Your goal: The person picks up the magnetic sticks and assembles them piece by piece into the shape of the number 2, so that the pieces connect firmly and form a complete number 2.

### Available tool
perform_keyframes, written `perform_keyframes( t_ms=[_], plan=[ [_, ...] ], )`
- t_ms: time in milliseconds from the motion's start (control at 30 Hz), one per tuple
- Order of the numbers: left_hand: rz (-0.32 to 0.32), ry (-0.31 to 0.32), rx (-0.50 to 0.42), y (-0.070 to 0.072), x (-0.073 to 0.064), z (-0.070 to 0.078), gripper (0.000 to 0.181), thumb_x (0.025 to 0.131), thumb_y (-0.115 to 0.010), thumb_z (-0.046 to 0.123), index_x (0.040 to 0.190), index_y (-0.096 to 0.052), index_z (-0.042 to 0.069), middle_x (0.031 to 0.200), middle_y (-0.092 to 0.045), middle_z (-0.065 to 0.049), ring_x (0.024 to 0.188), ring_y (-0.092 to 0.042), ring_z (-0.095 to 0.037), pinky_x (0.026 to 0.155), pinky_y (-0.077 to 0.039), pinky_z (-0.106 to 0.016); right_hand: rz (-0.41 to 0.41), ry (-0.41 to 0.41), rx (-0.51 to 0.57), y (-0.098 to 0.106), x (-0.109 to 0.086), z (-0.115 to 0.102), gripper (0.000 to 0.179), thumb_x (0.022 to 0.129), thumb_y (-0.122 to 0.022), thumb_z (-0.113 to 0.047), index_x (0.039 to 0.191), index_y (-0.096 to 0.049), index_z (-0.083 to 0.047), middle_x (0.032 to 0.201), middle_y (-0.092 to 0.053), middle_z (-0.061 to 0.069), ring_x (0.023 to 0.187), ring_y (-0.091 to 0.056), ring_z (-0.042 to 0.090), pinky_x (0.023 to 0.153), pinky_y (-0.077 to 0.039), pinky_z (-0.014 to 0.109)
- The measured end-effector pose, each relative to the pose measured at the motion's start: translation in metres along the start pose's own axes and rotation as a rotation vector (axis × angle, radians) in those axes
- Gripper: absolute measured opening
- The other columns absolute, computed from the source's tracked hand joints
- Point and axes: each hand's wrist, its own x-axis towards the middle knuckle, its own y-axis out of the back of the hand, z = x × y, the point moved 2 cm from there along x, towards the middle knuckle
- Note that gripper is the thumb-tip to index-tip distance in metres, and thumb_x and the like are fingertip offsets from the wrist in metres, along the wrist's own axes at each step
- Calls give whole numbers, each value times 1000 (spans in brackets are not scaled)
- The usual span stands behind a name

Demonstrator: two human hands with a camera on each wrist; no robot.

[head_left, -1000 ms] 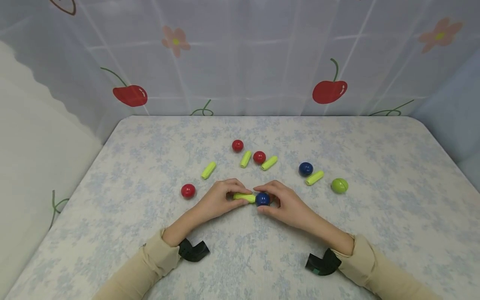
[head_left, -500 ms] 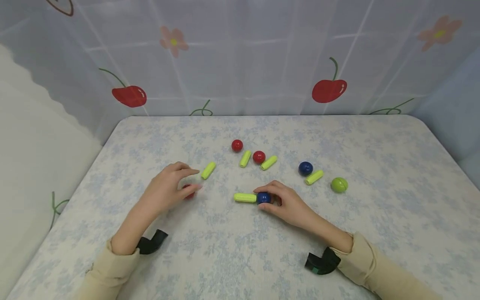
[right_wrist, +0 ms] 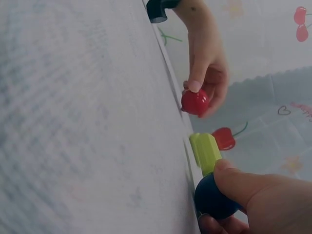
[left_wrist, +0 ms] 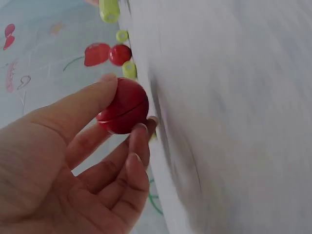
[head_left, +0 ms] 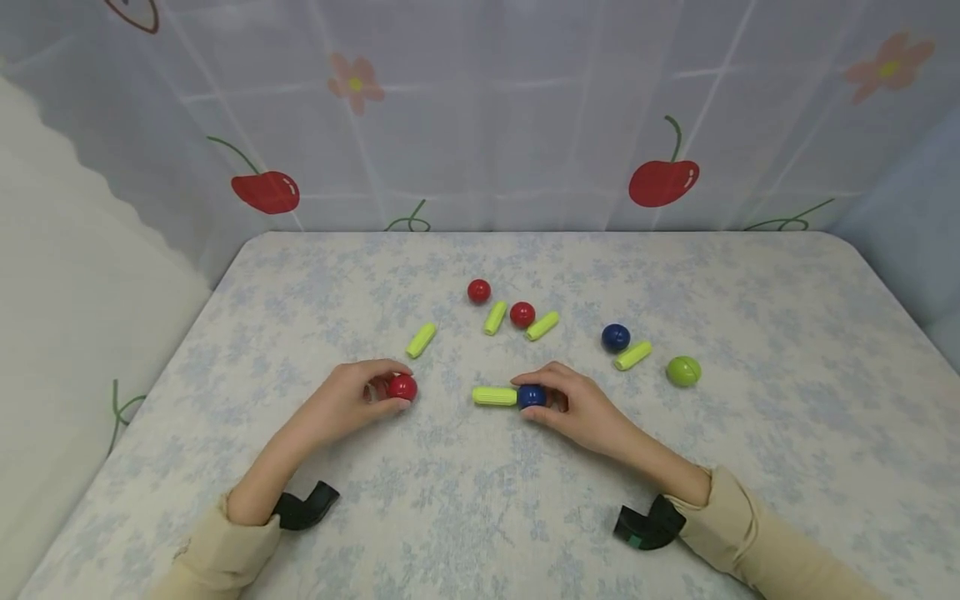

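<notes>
My left hand (head_left: 348,404) pinches a glossy red ball (head_left: 402,387) between thumb and fingers, at the left of the table's middle. In the left wrist view a seam line runs around this red ball (left_wrist: 124,107). My right hand (head_left: 577,408) grips a dark blue ball (head_left: 532,396) at the centre. Against the blue ball's left side lies a ribbed yellow-green stick (head_left: 495,396), end touching the ball. The right wrist view shows the stick (right_wrist: 205,152) beside the thumb, with the blue ball (right_wrist: 215,197) partly hidden by the fingers.
Behind the hands lie red balls (head_left: 479,291) (head_left: 522,314) and several more yellow-green sticks, one (head_left: 421,341) near the left hand. A second blue ball (head_left: 616,337) touches or nearly touches a stick (head_left: 633,356). A green ball (head_left: 683,371) sits at right. A printed curtain (head_left: 465,125) hangs behind.
My left hand has let go of the yellow-green stick, moved left and taken the red ball, which has shifted right toward the stick. My right hand stays on the blue ball.
</notes>
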Motion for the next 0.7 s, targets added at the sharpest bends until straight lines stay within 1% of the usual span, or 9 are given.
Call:
perform_keyframes(
  t_ms=[133,233,367,500,600,700],
  plan=[
    [-36,-39,-136,-11,11,10,34,82,-74,15,113,-63,11,91,-62,6,83,-57,-11,71,-49,-30,-2,-2,3,-1,0,1,35,82,-74,-14,116,-66,-11,91,-54,-4,68,-45,13,56,-40,25],
    [-62,-70,-207,-20,19,17,34,82,-74,15,114,-62,13,97,-62,5,87,-58,-11,74,-49,-30,-7,-9,15,-2,0,1,34,82,-73,-14,116,-66,-10,91,-54,-3,68,-45,13,57,-40,25],
    [-81,-105,-249,-30,27,22,32,82,-74,15,113,-63,13,100,-62,6,86,-58,-12,72,-49,-30,-11,-21,25,-3,0,1,33,84,-72,-16,116,-66,-10,90,-53,-3,68,-45,14,57,-39,24],
    [-87,-117,-269,-37,31,20,32,82,-74,15,112,-64,11,98,-63,5,84,-57,-12,67,-47,-30,-2,-13,22,-2,0,1,34,83,-72,-15,115,-66,-10,89,-53,-3,68,-45,13,57,-40,24],
    [-85,-122,-272,-41,33,19,35,82,-75,15,115,-63,11,103,-62,5,86,-55,-12,70,-46,-30,1,-10,17,-1,0,1,34,82,-73,-15,116,-66,-10,89,-53,-3,68,-45,13,57,-40,25],
    [-90,-140,-271,-45,35,21,38,81,-75,14,117,-63,12,109,-61,5,92,-53,-12,77,-45,-30,-1,-15,15,0,1,0,35,82,-74,-15,116,-66,-10,89,-53,-3,68,-45,13,57,-40,25]
  ],
)
